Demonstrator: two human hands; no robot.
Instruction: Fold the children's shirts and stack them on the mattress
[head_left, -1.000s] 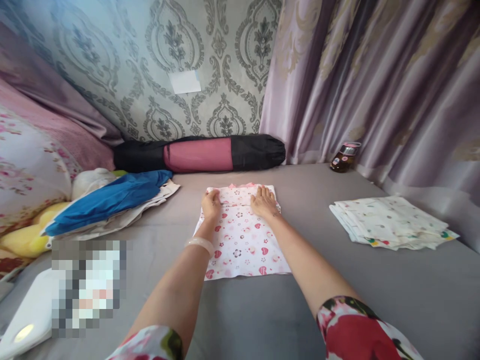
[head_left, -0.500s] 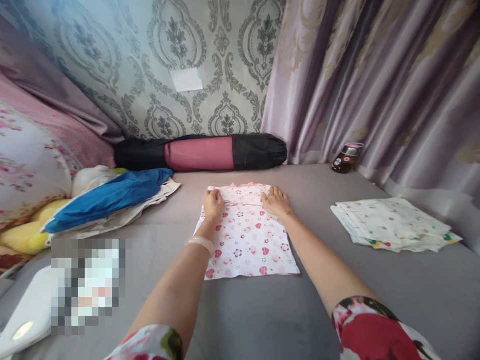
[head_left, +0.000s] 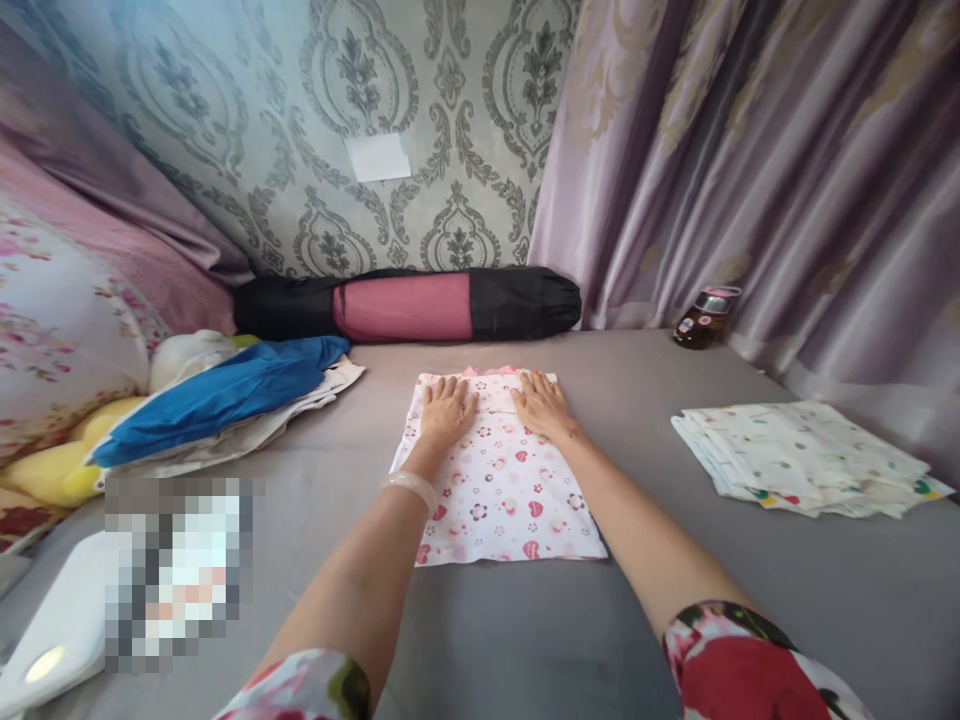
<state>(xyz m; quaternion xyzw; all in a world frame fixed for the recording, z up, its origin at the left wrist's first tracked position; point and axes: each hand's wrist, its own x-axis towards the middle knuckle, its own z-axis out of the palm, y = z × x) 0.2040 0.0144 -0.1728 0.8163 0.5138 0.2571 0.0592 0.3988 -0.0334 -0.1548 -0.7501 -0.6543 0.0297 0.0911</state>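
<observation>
A white garment (head_left: pixel 502 490) printed with red hearts and flowers lies flat on a gray sheet (head_left: pixel 510 640), with the left hand (head_left: pixel 448 412) and right hand (head_left: pixel 541 405) resting palm-down near its far edge, fingers straight, slightly spread and gripping nothing. At far right, beside a purple curtain (head_left: pixel 750 150), stands a small bottle (head_left: pixel 699 325) with its lid on, its body dark brown, though whether from liquid or tinted glass cannot be told. A long black bag (head_left: pixel 525 303) with a pink middle lies along the patterned wall (head_left: pixel 450 150), its contents unclear.
</observation>
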